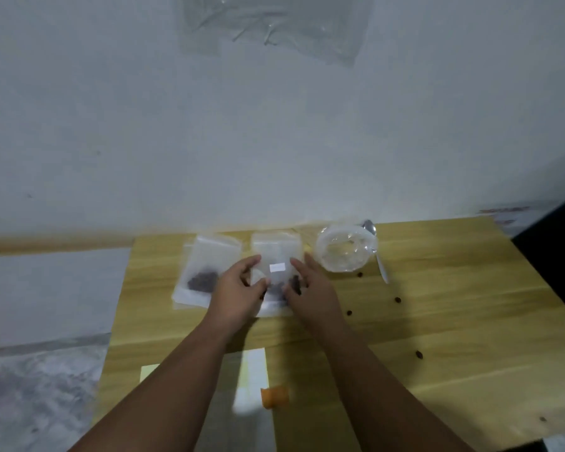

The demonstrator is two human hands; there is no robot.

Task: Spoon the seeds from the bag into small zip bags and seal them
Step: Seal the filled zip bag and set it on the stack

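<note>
- Zip bag: flat on the table, mid-far, between both hands. White label patch on its face. Dark seeds are bunched at the near end; the far end, probably the zip strip, looks flat.
- Handling (judgement): thin, clear film, very light, limp and slick. It would buckle if lifted by one corner, and the seeds would slide to the low end. Best held at the two side edges close to the zip, then pinched along the strip from one end to the other. Seal state too blurred to read.
- Left hand: fingers curled at the bag's left edge, thumb and forefinger closed on the film.
- Right hand: forefinger laid along the bag's right edge, thumb near the seeds. Cannot tell whether it pinches or only rests.
- Second bag: just left of the first, flat, dark seeds at its near end, untouched.
- Seed bag: clear, rolled down into a ring, to the right of the zip bag. Contents hard to see.
- Spoon: lying beside the seed bag on its right, bowl toward the wall.
- Loose seeds: a few scattered on the table to the right.
- Near edge: pale paper strips and an orange scrap.
</note>
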